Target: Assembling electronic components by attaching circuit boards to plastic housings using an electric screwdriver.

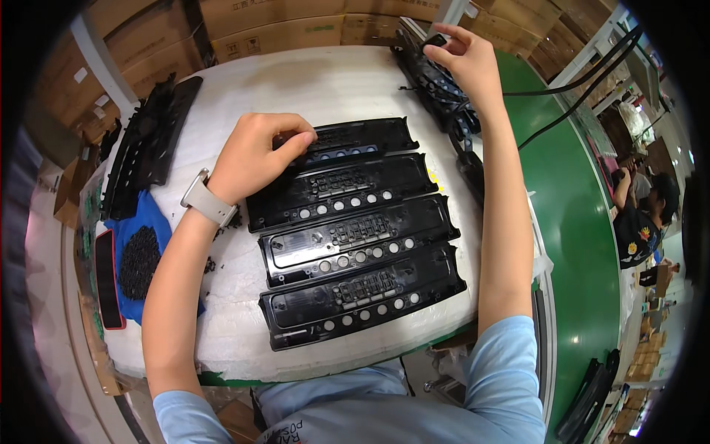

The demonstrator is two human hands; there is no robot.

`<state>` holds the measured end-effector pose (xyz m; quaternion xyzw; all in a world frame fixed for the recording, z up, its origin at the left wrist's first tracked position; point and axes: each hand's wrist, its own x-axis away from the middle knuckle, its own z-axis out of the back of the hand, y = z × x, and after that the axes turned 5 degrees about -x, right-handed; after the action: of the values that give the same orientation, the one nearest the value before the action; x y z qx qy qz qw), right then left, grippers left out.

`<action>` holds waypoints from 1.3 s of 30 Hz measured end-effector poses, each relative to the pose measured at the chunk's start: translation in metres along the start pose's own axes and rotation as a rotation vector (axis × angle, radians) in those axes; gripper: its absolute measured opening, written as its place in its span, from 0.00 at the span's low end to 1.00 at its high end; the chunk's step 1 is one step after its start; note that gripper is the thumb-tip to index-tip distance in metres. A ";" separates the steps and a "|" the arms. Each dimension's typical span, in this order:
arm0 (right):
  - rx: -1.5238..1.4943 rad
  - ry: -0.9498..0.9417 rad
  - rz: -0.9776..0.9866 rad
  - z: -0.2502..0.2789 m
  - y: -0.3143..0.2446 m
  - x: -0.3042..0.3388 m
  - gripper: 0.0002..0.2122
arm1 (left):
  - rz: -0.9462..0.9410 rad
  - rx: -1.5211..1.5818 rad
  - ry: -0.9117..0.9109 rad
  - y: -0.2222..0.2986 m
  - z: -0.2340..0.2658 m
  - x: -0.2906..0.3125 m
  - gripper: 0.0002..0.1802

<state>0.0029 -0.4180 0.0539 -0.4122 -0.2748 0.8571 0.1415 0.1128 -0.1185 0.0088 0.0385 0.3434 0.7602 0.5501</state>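
Note:
Several long black plastic panels [296, 320] lie in a row on the white-covered table, one behind another. Each has digit-shaped cutouts; the nearer ones also show a line of round pale spots. My left hand [259, 152], a watch on its wrist, is closed at the left end of the farthest panel [370, 135]. Its thumb and bent fingers press together there, and what lies between them is hidden. At the far right my right hand [467, 65] is raised, pinching a small black piece [438, 40] above a heap of dark strip-like parts [436, 78].
A blue bag [148, 214] of small black pieces sits at the left beside a red-edged phone [108, 281]. Behind it stand long black plastic parts [151, 137]. A green surface [566, 200] runs along the right, crossed by black cables [562, 92]. Cardboard boxes [274, 29] line the back.

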 end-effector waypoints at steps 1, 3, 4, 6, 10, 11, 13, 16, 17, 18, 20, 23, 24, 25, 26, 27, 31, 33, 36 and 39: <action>-0.151 -0.071 0.002 -0.003 -0.015 0.002 0.19 | -0.012 0.037 0.047 0.000 0.001 0.001 0.10; -0.222 -0.120 0.005 -0.005 -0.047 0.008 0.16 | -0.016 0.074 0.099 -0.001 0.002 0.002 0.10; -0.241 -0.197 0.003 -0.004 -0.060 0.013 0.17 | -0.043 0.068 0.182 -0.003 0.001 0.000 0.11; -0.387 -0.324 -0.008 -0.009 -0.077 0.019 0.14 | -0.042 0.115 0.293 -0.004 -0.001 -0.002 0.13; -0.528 -0.545 -0.050 -0.005 -0.129 0.033 0.17 | -0.164 0.280 0.339 0.003 0.006 -0.007 0.19; -0.530 -0.552 -0.062 -0.008 -0.132 0.037 0.17 | -0.206 0.345 0.305 0.005 0.008 -0.006 0.21; -0.652 -0.631 -0.022 -0.011 -0.138 0.042 0.15 | -0.159 0.496 0.206 0.014 0.010 -0.002 0.20; -0.622 -0.692 -0.055 -0.010 -0.142 0.045 0.14 | -0.151 0.673 -0.087 0.012 0.006 -0.002 0.16; -0.617 -0.724 -0.030 -0.009 -0.142 0.044 0.13 | -0.154 0.674 -0.087 0.013 0.007 -0.001 0.16; -0.618 -0.723 -0.031 -0.009 -0.141 0.044 0.13 | -0.095 0.667 -0.127 0.014 0.011 0.001 0.15; -0.468 -0.786 -0.033 -0.005 -0.137 0.042 0.09 | -0.037 0.657 -0.167 0.014 0.017 0.003 0.14; -0.253 -0.889 0.039 0.002 -0.130 0.037 0.05 | 0.022 0.571 -0.222 0.011 0.025 0.007 0.14; -0.161 -1.055 0.140 -0.002 -0.115 0.035 0.07 | 0.013 0.526 -0.297 0.008 0.023 0.008 0.13; -0.058 -1.214 0.235 -0.005 -0.107 0.037 0.09 | -0.005 0.485 -0.376 0.005 0.018 0.008 0.13; -0.007 -1.237 0.266 -0.008 -0.099 0.043 0.07 | -0.135 0.396 -0.359 -0.003 0.008 0.007 0.12; 0.117 -1.284 0.244 -0.012 -0.101 0.047 0.07 | -0.149 0.234 -0.449 0.001 0.009 0.006 0.10; 0.331 -1.344 0.192 -0.036 -0.092 0.055 0.09 | -0.174 0.052 -0.522 0.010 0.001 0.008 0.10; 0.367 -1.362 0.186 -0.037 -0.091 0.055 0.09 | -0.223 0.017 -0.519 0.011 0.003 0.008 0.09; 0.341 -1.433 0.103 -0.034 -0.094 0.056 0.09 | -0.177 -0.003 -0.565 0.010 0.006 0.006 0.07; 0.291 -1.398 0.158 -0.035 -0.098 0.057 0.09 | -0.226 0.033 -0.510 0.007 0.005 0.008 0.06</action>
<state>-0.0037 -0.2992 0.0577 0.2377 -0.1535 0.9561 -0.0766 0.1060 -0.1103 0.0137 0.1991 0.2083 0.6542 0.6993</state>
